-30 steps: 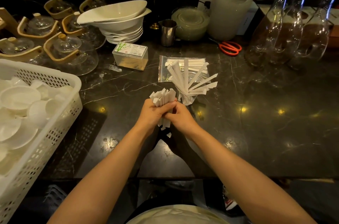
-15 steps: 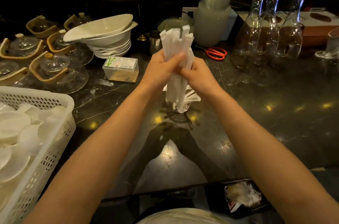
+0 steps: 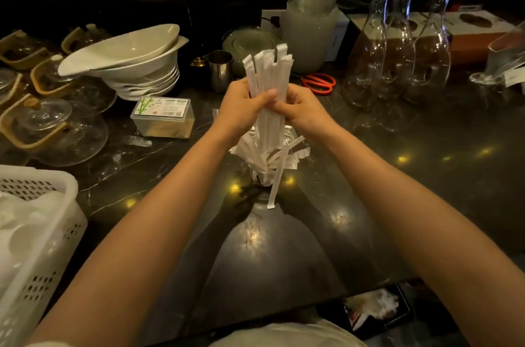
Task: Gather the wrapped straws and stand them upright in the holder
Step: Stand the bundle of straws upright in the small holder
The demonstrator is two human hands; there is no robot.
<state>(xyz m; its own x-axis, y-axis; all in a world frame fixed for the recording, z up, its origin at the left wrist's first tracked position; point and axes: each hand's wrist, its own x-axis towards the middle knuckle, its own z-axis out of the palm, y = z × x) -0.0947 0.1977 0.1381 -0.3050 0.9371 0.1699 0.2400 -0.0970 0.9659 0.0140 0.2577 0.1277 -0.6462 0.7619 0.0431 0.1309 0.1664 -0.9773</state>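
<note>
A bundle of white paper-wrapped straws (image 3: 270, 76) stands upright between both hands, above the middle of the dark counter. My left hand (image 3: 241, 110) and my right hand (image 3: 304, 110) are both closed around its middle. Directly below sits the clear glass holder (image 3: 262, 176), with several wrapped straws (image 3: 250, 152) fanning out of it. One straw (image 3: 277, 179) hangs down out of the bundle along the outside of the holder. The bundle's lower end is hidden among the fanned straws.
A clear toothpick box (image 3: 163, 116) and stacked white bowls (image 3: 133, 62) stand to the left, glass teapots (image 3: 54, 119) beyond them. A white basket (image 3: 42, 233) sits near left. Red scissors (image 3: 319, 82), a steel cup (image 3: 220, 69) and glass carafes (image 3: 397, 48) stand behind.
Both hands lifted the bundle from low over the counter up above the holder. One straw has slipped down out of the bundle and hangs beside the holder.
</note>
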